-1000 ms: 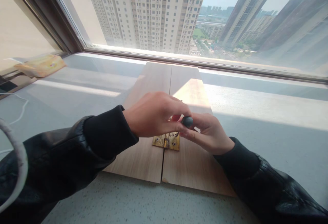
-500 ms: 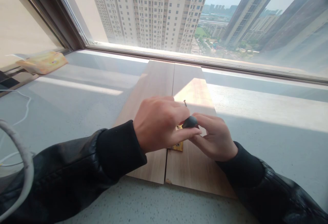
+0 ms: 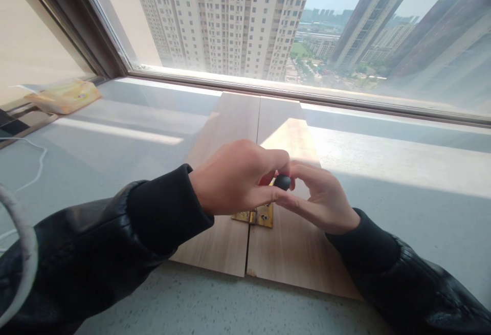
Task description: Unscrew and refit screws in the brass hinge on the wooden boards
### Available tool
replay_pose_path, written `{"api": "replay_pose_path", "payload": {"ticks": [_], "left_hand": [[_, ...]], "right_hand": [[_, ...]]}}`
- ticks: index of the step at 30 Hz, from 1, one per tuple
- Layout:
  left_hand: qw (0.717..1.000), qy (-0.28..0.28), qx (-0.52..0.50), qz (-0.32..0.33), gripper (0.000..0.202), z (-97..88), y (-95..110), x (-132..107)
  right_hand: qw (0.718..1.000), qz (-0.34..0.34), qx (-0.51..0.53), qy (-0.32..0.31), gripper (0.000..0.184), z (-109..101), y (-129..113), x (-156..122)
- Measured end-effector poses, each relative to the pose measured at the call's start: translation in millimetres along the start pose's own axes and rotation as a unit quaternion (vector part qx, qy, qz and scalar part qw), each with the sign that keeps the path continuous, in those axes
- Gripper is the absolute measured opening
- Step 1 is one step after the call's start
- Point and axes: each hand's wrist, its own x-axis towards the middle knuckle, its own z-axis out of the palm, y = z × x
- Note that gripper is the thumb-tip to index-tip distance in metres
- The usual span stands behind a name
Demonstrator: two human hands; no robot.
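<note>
Two wooden boards (image 3: 230, 120) lie side by side on a grey stone sill, joined by a brass hinge (image 3: 261, 216) across their seam. A small screwdriver with a dark round handle end (image 3: 283, 182) stands over the hinge. My left hand (image 3: 233, 176) is curled over the hinge, its fingertips at the screwdriver's shaft. Fingers of my right hand (image 3: 322, 199) pinch the dark handle from the right. Most of the hinge and the tool's tip are hidden under my hands.
A large window runs along the far edge, with its frame (image 3: 345, 101) just behind the boards. A yellow packet (image 3: 63, 95) lies at the far left. White cables (image 3: 23, 181) trail along the left side of the sill (image 3: 402, 171).
Both hands stayed over the hinge, shifting slightly; the right hand's fingers have turned around the handle. More of the hinge shows now than half a second ago.
</note>
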Motion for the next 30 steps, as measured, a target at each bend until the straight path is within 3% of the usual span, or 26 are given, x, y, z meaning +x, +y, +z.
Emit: {"api": "replay_pose_path", "payload": {"ticks": [5,10,13,16,20,26,30], "left_hand": [[0.996,0.043,0.072,-0.013,0.03,9.1,5,-3],[0.986,0.11,0.11,-0.059,0.044,17.0,5,-6],[0.998,0.055,0.016,-0.001,0.035,12.2,1,-6],[0.993,-0.016,-0.09,0.077,0.028,2.6,-2,-4],[0.986,-0.067,-0.123,0.088,0.019,-3.7,-6,1],[0.994,-0.051,-0.074,0.06,0.018,0.8,-10,4],[0.999,-0.011,0.044,0.017,0.022,2.9,1,-2]], "right_hand": [[0.993,-0.018,-0.054,0.099,0.02,11,-8,-3],[0.999,-0.025,-0.018,0.035,0.004,9,-8,-5],[0.999,-0.035,0.023,0.0,0.005,1,-1,-3],[0.998,-0.046,0.039,-0.025,0.006,-4,5,-3],[0.994,-0.047,0.074,-0.06,0.012,-5,6,-4],[0.992,-0.038,0.074,-0.096,0.008,-5,1,-2],[0.999,-0.026,0.007,-0.021,0.015,4,-3,-2]]}}
